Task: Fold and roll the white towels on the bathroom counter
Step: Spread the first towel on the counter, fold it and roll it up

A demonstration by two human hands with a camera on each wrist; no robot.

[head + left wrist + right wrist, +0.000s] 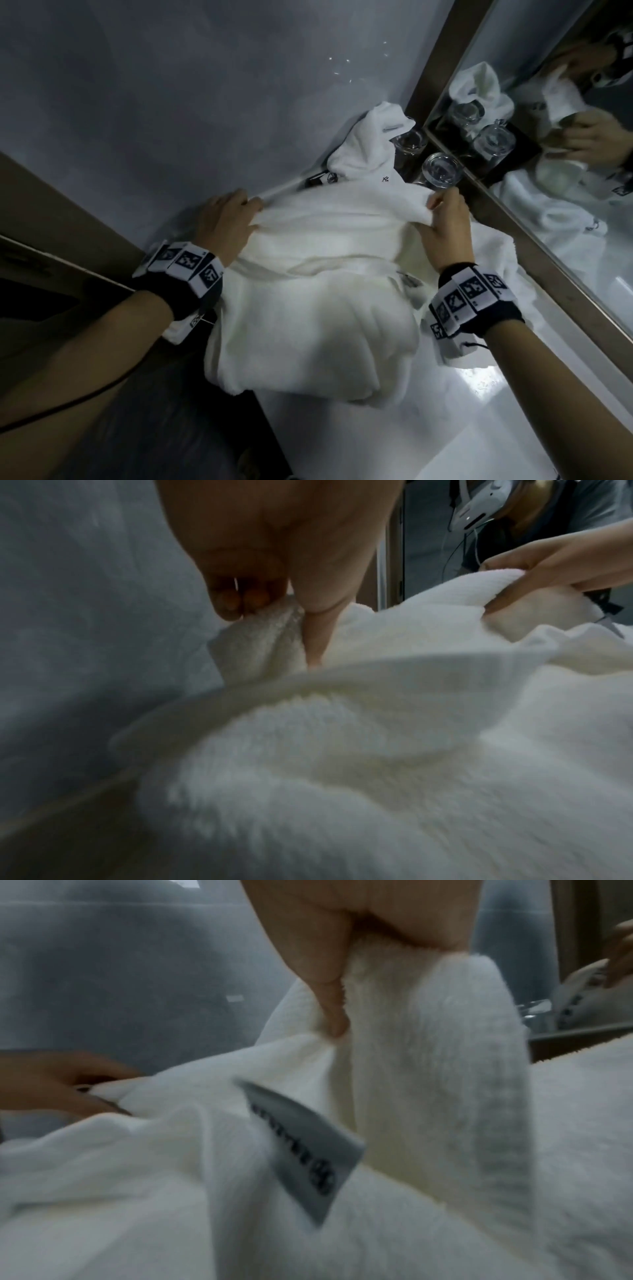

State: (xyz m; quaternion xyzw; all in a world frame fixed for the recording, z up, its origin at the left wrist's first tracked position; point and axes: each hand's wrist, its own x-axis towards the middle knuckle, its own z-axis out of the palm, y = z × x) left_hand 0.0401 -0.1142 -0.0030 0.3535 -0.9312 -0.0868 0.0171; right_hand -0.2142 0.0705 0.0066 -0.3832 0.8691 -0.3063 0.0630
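A large white towel (325, 274) is stretched between both hands over the white counter (479, 428), its lower part sagging toward me. My left hand (236, 212) pinches the towel's far left corner (260, 639) between thumb and fingers. My right hand (442, 212) grips the far right corner (394, 988), with thumb pressed into the pile. A grey label (304, 1150) hangs from the towel near the right hand. A second white towel (370, 144) lies crumpled at the far end of the counter. More white towel (496, 246) lies flat under the right wrist.
Two upturned drinking glasses (442, 169) stand on a dark tray against the mirror (548, 154) at the right. A grey wall (171, 85) closes the far end. The counter's left edge drops to a dark floor (154, 428).
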